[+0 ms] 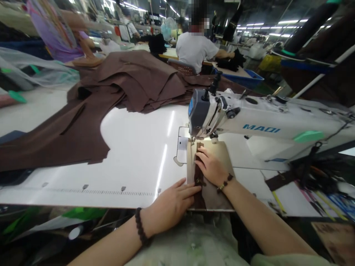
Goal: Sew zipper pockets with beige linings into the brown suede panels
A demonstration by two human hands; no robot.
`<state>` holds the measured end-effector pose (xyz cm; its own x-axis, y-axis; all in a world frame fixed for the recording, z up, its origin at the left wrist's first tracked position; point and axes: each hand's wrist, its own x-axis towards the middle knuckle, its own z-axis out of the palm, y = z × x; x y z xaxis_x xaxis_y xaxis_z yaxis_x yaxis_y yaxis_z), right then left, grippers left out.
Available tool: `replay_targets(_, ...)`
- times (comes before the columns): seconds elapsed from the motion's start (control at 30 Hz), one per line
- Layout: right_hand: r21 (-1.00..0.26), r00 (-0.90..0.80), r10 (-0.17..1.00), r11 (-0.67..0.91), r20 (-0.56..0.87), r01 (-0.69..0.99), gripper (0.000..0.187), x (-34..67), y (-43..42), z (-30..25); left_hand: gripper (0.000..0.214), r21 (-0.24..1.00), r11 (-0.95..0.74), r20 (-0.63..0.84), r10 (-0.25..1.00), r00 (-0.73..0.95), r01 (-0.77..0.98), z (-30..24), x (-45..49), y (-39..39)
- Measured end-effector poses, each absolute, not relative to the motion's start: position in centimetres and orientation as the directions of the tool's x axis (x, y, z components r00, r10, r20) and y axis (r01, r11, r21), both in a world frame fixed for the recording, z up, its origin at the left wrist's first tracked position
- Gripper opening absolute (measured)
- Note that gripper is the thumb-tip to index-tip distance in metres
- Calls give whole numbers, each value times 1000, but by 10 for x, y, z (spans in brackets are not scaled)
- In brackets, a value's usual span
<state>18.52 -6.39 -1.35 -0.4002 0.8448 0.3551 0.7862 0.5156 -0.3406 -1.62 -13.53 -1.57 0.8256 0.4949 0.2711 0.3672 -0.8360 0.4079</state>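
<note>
A brown fabric piece lies under the needle end of a white sewing machine, with a darker brown strip running along it toward the presser foot. My right hand rests on the fabric just in front of the foot, fingers stretched out over the strip. Nearer the table's front edge, my left hand lies flat, its fingertips touching the strip's left side. Both hands press from above, and neither wraps round anything. The fabric's far edge passes beneath the machine head, where the stitching point is partly hidden.
A large heap of brown cut fabric covers the table's back left, one panel spreading toward the front. A ruler scale marks the front edge. Pens and tools lie at right. A co-worker in white sits ahead.
</note>
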Motion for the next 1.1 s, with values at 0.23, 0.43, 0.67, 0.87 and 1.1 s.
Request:
replay_targets(0.23, -323, -436, 850, 518, 295, 792, 36, 185, -78, -12, 18, 388, -839, 300, 506, 809, 381, -8, -18, -146)
replay_targets(0.43, -183, -494, 757, 608, 428, 773, 33, 187, -114, -28, 21, 273, -925, 302, 342, 890, 263, -1, -26, -161)
replay_targets(0.67, -88, -553, 747, 621, 369, 779, 41, 184, -111, -28, 26, 205, -919, 376, 390, 841, 335, -9, -24, -163)
replay_targets(0.87, -103, -492, 832, 530, 258, 842, 38, 164, -110, -13, 22, 292, -901, 385, 417, 823, 320, -10, -24, -163)
replay_targets(1.1, -210, -485, 847, 525, 216, 825, 41, 163, -110, -16, 20, 411, -858, 343, 459, 819, 309, 12, -29, -148)
